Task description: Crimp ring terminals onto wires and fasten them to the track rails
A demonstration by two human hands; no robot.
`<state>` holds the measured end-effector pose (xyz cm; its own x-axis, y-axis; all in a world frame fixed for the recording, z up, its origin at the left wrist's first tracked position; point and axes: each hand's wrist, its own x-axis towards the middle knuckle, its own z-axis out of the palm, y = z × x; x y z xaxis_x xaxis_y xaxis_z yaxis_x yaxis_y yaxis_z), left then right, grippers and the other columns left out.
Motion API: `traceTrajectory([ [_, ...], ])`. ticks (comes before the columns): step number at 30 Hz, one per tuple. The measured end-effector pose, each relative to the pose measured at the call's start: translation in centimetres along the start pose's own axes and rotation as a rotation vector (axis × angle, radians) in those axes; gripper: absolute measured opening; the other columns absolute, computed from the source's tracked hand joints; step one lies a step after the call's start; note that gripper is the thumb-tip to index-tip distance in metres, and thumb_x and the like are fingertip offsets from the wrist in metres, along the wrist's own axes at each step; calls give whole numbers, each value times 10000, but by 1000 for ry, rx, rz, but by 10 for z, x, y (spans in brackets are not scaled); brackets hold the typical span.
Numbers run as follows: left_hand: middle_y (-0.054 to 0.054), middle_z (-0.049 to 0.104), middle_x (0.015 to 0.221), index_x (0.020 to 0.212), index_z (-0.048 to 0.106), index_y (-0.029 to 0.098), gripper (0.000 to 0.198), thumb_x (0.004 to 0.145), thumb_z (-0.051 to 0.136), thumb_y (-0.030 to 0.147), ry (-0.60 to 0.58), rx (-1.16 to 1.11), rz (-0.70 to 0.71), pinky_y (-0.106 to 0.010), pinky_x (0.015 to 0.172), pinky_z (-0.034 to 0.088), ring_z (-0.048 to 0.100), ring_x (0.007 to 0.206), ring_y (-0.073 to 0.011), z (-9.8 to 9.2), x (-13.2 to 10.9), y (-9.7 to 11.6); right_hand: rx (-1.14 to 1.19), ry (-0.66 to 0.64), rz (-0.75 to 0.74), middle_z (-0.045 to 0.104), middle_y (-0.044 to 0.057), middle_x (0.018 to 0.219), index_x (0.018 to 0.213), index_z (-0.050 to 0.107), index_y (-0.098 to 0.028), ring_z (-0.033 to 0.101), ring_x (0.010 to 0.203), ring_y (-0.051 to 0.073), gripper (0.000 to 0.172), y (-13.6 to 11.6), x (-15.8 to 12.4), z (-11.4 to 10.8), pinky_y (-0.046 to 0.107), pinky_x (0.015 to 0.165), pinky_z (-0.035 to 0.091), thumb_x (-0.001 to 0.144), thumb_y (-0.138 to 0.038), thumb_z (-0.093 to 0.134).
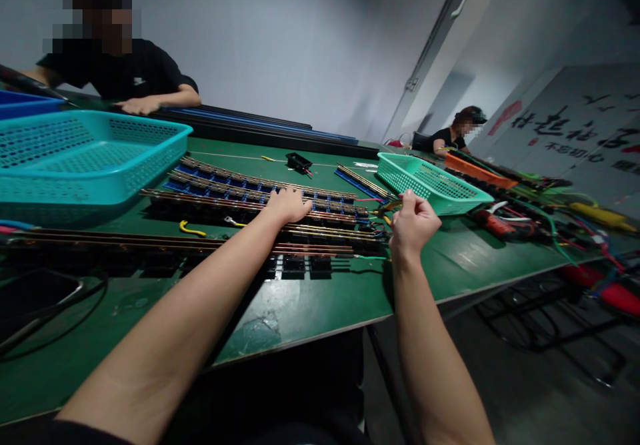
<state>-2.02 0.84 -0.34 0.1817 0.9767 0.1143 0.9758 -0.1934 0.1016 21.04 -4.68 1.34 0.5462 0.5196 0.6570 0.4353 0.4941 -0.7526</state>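
Observation:
Several long strips with copper-coloured bars on blue and black blocks lie side by side on the green table. My left hand is on top of these strips, its fingers curled over one of them and pressing on it. Beside their right ends, my right hand is raised in a closed pinch. A thin, bent yellow-brown wire meets its fingers; its far end is hard to make out among the strip ends. A short yellow wire with a metal lug pokes out between the strips.
A turquoise basket stands at the left and a green basket at the right. Past it lie red-handled tools and tangled wires. A small black box sits toward the back. Two people sit across the table.

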Motion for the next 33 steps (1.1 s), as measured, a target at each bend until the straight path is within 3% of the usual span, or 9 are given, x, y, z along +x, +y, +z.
traceTrajectory([
  [4, -210, 479, 1331, 1264, 524, 106, 645, 873, 225, 523, 8, 3, 0, -516, 969, 354, 472, 1193, -351, 0, 0, 0, 208, 218, 84, 537, -26, 592, 748, 610, -140, 364, 373, 45, 304, -25, -15, -7, 216, 365, 288, 751, -444, 609],
  [10, -210, 464, 1348, 1275, 512, 102, 646, 877, 223, 521, -4, -6, 0, -516, 968, 349, 462, 1202, -354, -2, -1, 1, 425, 170, 205, 430, -85, 459, 702, 604, -137, 311, 294, 31, 214, -53, -44, -16, 189, 288, 205, 716, -342, 664],
  [21, -197, 457, 1359, 1274, 508, 112, 638, 882, 230, 531, -11, -16, -8, -499, 986, 334, 449, 1217, -336, -4, -4, 2, 430, 203, 188, 501, -54, 512, 707, 627, -124, 339, 309, 33, 199, -56, -54, -21, 191, 290, 220, 709, -316, 680],
  [24, -196, 462, 1355, 1271, 514, 118, 631, 882, 236, 530, -11, -11, -14, -492, 987, 336, 457, 1212, -330, -4, -3, 2, 422, 168, 196, 531, -41, 541, 717, 627, -121, 340, 320, 32, 212, -49, -53, -20, 193, 297, 220, 711, -328, 677],
  [28, -203, 459, 1357, 1275, 512, 109, 641, 880, 234, 531, -5, -14, -1, -506, 980, 341, 458, 1209, -340, -3, -2, 2, 303, 63, 190, 443, -73, 474, 720, 614, -133, 326, 335, 43, 257, -31, -55, -17, 200, 334, 249, 750, -387, 643],
  [33, -210, 478, 1330, 1254, 528, 103, 637, 877, 230, 521, 5, -7, 0, -516, 968, 349, 473, 1189, -349, -1, -1, 1, 28, -201, -25, 408, -62, 499, 596, 545, -154, 353, 446, 56, 309, -23, -65, -21, 204, 444, 282, 793, -386, 600],
])
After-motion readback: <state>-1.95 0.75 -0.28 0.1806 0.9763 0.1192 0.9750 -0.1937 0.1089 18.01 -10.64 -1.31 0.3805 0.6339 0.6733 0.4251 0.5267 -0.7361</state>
